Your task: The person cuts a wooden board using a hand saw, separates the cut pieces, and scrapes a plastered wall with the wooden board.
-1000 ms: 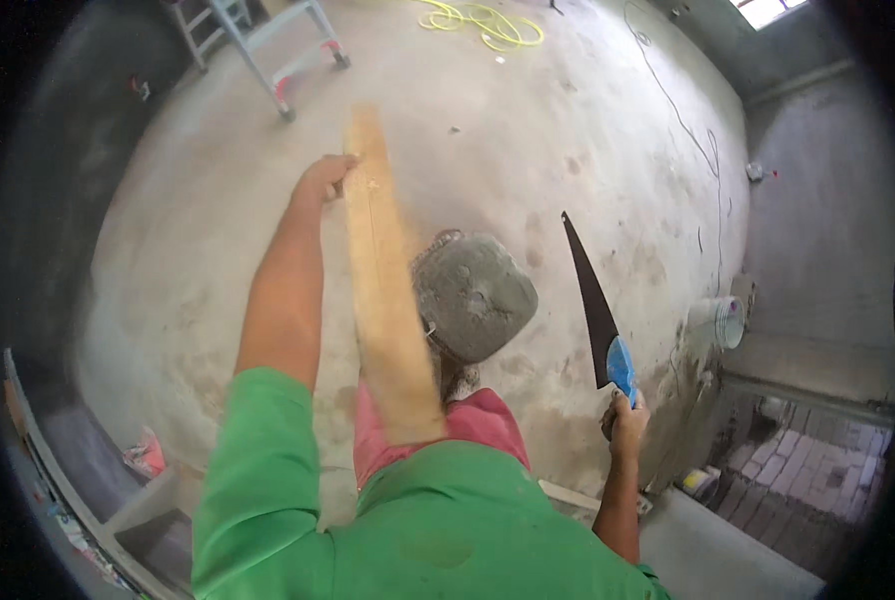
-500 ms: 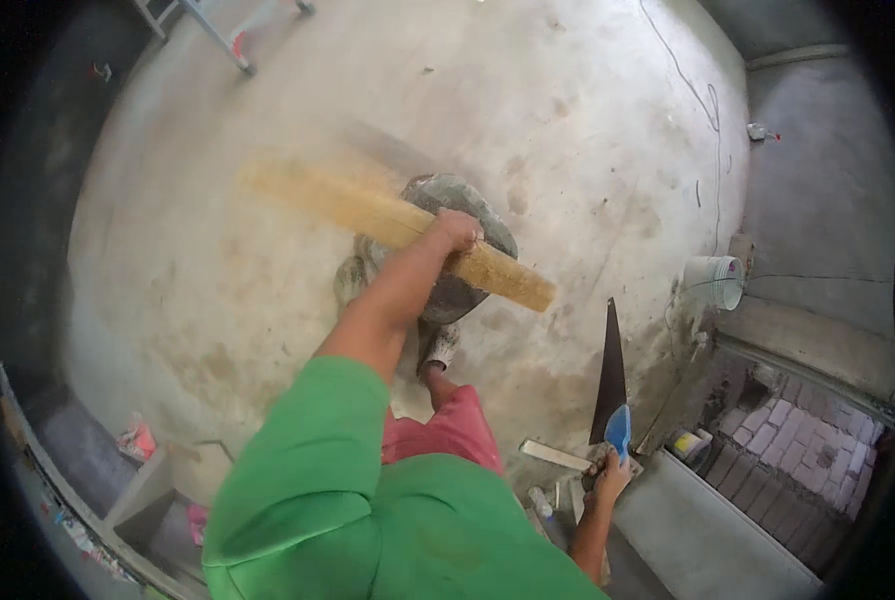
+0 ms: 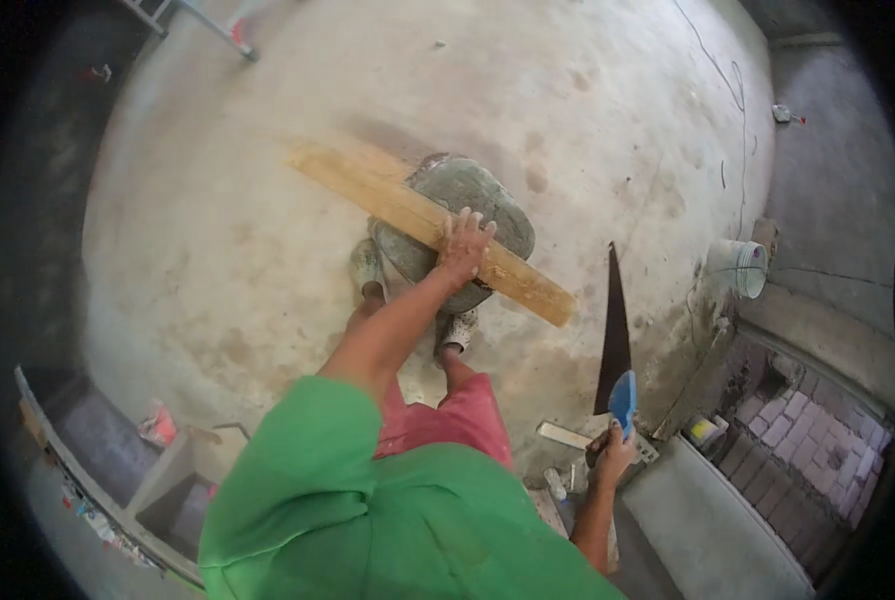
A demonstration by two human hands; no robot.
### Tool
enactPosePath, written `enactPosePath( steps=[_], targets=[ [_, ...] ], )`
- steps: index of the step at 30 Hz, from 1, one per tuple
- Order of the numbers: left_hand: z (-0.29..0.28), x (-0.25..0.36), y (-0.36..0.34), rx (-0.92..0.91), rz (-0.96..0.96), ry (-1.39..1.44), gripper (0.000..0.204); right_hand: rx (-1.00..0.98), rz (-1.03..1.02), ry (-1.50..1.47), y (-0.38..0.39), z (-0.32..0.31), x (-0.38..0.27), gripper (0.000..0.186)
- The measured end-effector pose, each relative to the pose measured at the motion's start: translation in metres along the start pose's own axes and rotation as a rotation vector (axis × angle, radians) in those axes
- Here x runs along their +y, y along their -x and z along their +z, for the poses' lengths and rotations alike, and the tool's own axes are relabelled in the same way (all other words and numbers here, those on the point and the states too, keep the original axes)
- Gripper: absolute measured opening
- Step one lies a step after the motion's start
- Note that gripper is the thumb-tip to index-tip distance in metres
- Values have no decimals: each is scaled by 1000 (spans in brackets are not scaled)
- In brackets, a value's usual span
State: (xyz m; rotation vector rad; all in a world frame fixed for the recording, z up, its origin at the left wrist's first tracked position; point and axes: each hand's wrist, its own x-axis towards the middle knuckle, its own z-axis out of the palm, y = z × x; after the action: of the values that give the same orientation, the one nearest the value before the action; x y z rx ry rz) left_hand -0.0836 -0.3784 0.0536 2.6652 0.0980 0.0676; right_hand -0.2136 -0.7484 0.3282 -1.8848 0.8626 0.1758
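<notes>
My left hand (image 3: 464, 245) presses on a long pale wooden plank (image 3: 388, 200) that lies slantwise across a round grey cement-caked tub (image 3: 468, 195) on the concrete floor. The plank runs from upper left to lower right. My right hand (image 3: 613, 455) hangs low at my side and grips the blue handle of a hand saw (image 3: 615, 330), whose dark blade points up. My feet stand just below the tub.
A white bucket (image 3: 738, 268) stands at the right by a low ledge. Small wood offcuts (image 3: 565, 434) lie near my right hand. A tiled patch (image 3: 808, 440) is at lower right, a ladder foot (image 3: 218, 20) at the top, a low wall (image 3: 98, 470) at lower left.
The plank swung from pointing away from me to lying crosswise over the tub, and my left hand slid along it toward its lower right half. The saw stayed low at my right.
</notes>
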Motion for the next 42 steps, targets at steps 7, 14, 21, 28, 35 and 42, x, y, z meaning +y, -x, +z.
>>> enactPosePath(
  steps=[7, 14, 21, 28, 35, 42],
  targets=[
    [-57, -72, 78, 177, -276, 29, 25, 13, -150, 20, -21, -2, -35, 15],
    [-73, 19, 154, -721, -182, 649, 36, 71, 172, -428, -26, -2, -31, 20],
    [-188, 181, 56, -1069, 293, 1487, 37, 80, 123, -758, -38, -25, -3, 21],
    [-360, 255, 9, -935, 585, 2820, 35, 72, 277, -808, -35, -47, 35, 19],
    [-380, 264, 12, -866, 703, 2756, 37, 53, 292, -738, -24, -39, 67, 20],
    [-266, 221, 35, -628, 519, 1874, 39, 14, 305, -736, -43, -48, 55, 21]
  ],
)
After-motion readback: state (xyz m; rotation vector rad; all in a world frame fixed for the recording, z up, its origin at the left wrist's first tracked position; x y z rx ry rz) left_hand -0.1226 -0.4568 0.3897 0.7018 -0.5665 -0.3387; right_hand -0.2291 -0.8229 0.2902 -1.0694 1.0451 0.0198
